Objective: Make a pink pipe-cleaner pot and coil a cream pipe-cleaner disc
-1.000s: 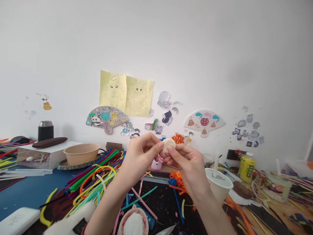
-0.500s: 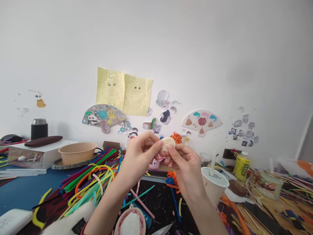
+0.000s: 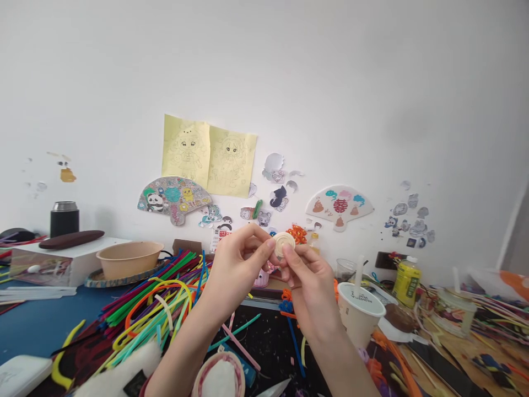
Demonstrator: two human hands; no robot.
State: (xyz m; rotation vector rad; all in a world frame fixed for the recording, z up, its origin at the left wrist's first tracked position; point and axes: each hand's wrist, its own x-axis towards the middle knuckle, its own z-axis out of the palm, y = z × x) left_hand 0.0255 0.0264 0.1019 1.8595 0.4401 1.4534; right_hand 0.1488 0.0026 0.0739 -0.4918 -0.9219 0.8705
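Between my two hands is a small cream coiled disc [image 3: 284, 241], its flat face with ring-like windings turned toward me. My left hand [image 3: 248, 253] pinches its left edge with thumb and forefinger. The thumb of my right hand [image 3: 308, 273] presses on the lower right of the face, with the fingers curled behind. What the disc is wound from is hard to make out, though pipe cleaners [image 3: 152, 298] in many colours lie heaped to the left of my hands. Both hands are raised above the dark work surface [image 3: 268, 353].
A lidded cup [image 3: 360, 314] with a straw stands close to my right forearm. Scissor-like blades [image 3: 273, 389] and a round pink-edged piece [image 3: 219, 377] lie near the front edge. At left is a beige bowl [image 3: 130, 259]; at right, a yellow bottle [image 3: 407, 281] and a phone [image 3: 440, 366].
The view has shifted very slightly. Both hands keep the same pinch on the disc, which has barely moved.
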